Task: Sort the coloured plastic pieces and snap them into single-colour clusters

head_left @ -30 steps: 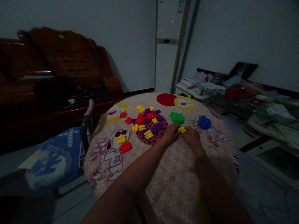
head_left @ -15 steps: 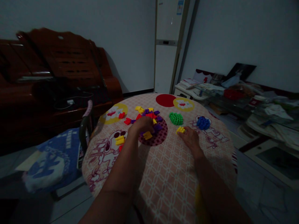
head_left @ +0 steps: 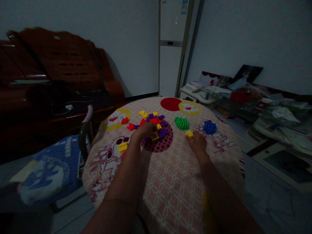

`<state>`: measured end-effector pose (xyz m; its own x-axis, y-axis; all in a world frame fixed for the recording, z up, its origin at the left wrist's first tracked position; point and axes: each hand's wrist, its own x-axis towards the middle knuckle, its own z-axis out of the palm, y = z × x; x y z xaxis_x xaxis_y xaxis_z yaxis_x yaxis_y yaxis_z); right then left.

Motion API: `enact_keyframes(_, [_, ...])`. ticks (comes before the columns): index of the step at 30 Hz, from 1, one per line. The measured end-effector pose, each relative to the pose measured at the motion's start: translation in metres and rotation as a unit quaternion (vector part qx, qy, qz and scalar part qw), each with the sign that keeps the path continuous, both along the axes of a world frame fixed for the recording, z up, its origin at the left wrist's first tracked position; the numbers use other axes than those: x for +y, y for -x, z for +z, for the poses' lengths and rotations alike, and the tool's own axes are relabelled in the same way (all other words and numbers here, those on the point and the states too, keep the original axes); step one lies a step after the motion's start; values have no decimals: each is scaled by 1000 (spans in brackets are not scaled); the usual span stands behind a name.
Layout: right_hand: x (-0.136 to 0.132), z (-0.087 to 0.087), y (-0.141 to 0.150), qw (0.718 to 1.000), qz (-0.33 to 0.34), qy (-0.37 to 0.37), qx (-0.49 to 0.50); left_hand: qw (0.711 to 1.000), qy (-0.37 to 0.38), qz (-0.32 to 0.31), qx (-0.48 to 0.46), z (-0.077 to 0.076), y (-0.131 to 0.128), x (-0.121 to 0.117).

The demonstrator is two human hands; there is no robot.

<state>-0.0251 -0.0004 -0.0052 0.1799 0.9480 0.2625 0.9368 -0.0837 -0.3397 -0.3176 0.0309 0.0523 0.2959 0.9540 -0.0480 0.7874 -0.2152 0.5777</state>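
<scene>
My left hand (head_left: 148,130) reaches into a loose pile of plastic building blocks in the middle of the round table. Its fingers are bent down onto a yellow block (head_left: 155,136), with purple blocks (head_left: 162,132) and red blocks (head_left: 155,120) close around it. My right hand (head_left: 198,142) is closed around the near side of a small cluster of yellow blocks (head_left: 189,133) on the cloth. Just beyond that cluster stands a neat group of green blocks (head_left: 181,123). A group of blue blocks (head_left: 210,127) stands to the right.
More yellow blocks (head_left: 122,147) and red blocks (head_left: 124,120) lie at the left of the patterned tablecloth (head_left: 168,182). A chair with a blue cover (head_left: 53,165) is at the left. A cluttered glass-topped cabinet (head_left: 246,107) stands at the right.
My left hand has come down onto the yellow block in the pile. My right hand stays at the yellow cluster. The whole view has shifted slightly.
</scene>
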Motion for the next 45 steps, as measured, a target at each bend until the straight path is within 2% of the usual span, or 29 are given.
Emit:
enact_keyframes(4, [3, -2, -3, 999, 5, -15, 40, 996, -77, -15, -49, 8, -21, -4])
enact_keyframes(7, [6, -3, -7, 993, -5, -52, 110, 991, -120, -38, -37, 6, -49, -5])
enact_keyframes(11, [7, -4, -15, 978, 9, -104, 182, 983, -182, -29, 2, -9, -95, -11])
enact_keyframes(16, [6, -4, -17, 976, 24, -125, 176, 973, -224, -48, 28, -35, -133, -26])
enact_keyframes(19, [6, -4, -16, 977, 20, -121, 174, 973, -227, -38, -26, -45, -137, -31])
enact_keyframes(23, [6, -5, -16, 978, 11, -116, 175, 972, -198, -25, -124, -50, -134, -26])
enact_keyframes(27, [6, -5, -15, 979, 5, -110, 170, 964, -199, -50, -169, -53, -135, -21])
enact_keyframes(36, [7, -5, -16, 981, 8, -114, 158, 947, -246, -68, -194, -60, -142, -16])
enact_keyframes(40, [8, -7, -16, 980, 4, -111, 168, 962, -205, -41, -173, -58, -139, -16])
enact_keyframes(45, [8, -7, -17, 980, 5, -103, 173, 974, -160, -44, -153, -53, -139, -21])
